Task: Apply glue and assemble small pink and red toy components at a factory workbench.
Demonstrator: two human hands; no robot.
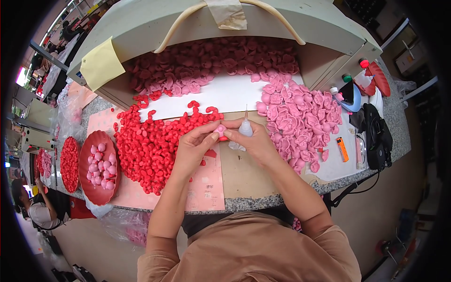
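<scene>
In front of me, my left hand [197, 140] and my right hand [257, 143] meet, thumbs and fingertips closed around a small pink rounded piece [219, 129] with a red part under it. Tucked in my right hand is a translucent squeeze bottle [244, 128], its thin needle tip pointing up and away. Left of my hands spreads a heap of small glossy red curved pieces [150, 155]. On the right lie many pink cupped, petal-like pieces [300, 120]. My fingers cover much of the held piece.
A grey hood-like box [324, 37] arches over the back, with more pieces inside. Left stand a red dish of pink-and-red pieces [86, 190] and a dish of red ones [70, 164]. An orange lighter-like item [342, 149] and black bag [378, 136] lie right. Another person [40, 207] sits far left.
</scene>
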